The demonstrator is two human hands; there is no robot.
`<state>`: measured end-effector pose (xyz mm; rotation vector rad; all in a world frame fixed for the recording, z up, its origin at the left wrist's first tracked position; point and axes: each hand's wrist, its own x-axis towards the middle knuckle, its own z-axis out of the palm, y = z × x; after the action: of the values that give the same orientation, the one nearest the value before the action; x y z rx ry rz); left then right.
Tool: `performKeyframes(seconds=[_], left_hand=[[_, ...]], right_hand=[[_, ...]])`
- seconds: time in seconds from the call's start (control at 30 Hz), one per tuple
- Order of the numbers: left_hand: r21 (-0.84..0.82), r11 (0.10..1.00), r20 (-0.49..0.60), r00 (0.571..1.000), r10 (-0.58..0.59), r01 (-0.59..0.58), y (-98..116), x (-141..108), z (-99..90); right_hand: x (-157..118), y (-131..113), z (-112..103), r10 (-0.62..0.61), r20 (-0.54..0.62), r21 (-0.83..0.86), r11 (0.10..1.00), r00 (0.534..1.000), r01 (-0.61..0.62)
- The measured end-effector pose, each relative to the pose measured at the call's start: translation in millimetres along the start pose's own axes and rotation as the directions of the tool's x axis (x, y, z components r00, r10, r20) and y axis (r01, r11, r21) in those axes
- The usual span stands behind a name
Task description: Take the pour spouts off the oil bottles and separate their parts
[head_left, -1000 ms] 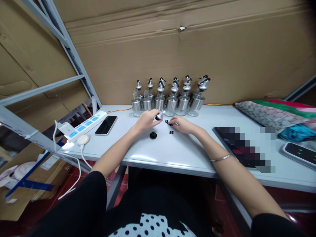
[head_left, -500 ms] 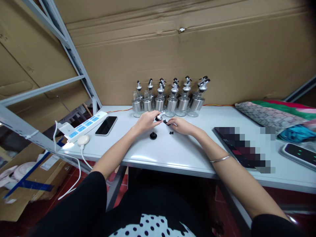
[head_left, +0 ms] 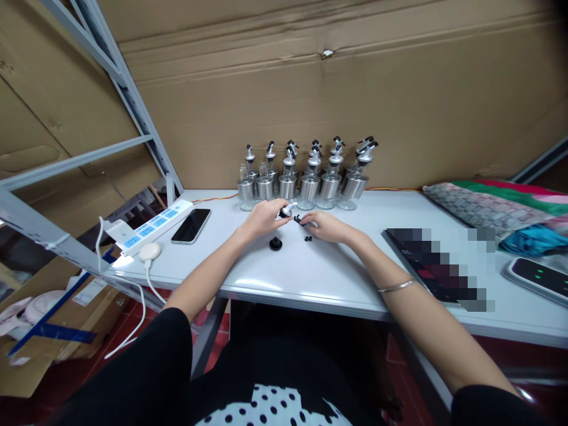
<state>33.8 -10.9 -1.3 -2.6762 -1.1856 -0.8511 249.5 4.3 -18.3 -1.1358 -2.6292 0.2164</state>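
Note:
My left hand [head_left: 265, 218] is closed around a silver and black bottle pourer [head_left: 289, 209], its spout pointing right. Between the fingertips of my right hand [head_left: 327, 226] is a small black pourer cap [head_left: 299, 219], held close to the tip of the spout. A round black stopper [head_left: 276, 244] rests on the white table just below my left hand. Tiny black parts [head_left: 307, 239] lie under my right fingers. Behind both hands stand several glass and steel bottles [head_left: 309, 188] in two rows, most topped with similar pourers.
A white power strip [head_left: 155, 225], a phone [head_left: 191, 226] and a round white charger [head_left: 149, 252] are at the left. On the right lie a dark tablet [head_left: 412, 257], a patterned bag [head_left: 461, 204] and a device with green lights [head_left: 539, 275]. Cardboard [head_left: 284, 100] backs the table [head_left: 284, 278].
Both hands stay almost in place, still holding the pourer and the black cap. Only a very slight shift of the pieces between the fingers shows.

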Motion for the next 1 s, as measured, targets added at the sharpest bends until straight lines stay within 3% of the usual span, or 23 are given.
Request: performKeyframes(seconds=[0.73,1.0], left_hand=[[-0.007,1.000,0.023,1.000,-0.003,0.003,-0.4,-0.1,0.1],[-0.024,1.000,0.038,0.999,-0.012,0.013,0.8,0.5,-0.7]], right_hand=[[-0.1,-4.7,-1.9,0.002,0.012,0.039,0.999,1.000,-0.003],[1.5,-5.6,-4.1,0.065,-0.219,0.122,0.992,0.974,-0.039]])
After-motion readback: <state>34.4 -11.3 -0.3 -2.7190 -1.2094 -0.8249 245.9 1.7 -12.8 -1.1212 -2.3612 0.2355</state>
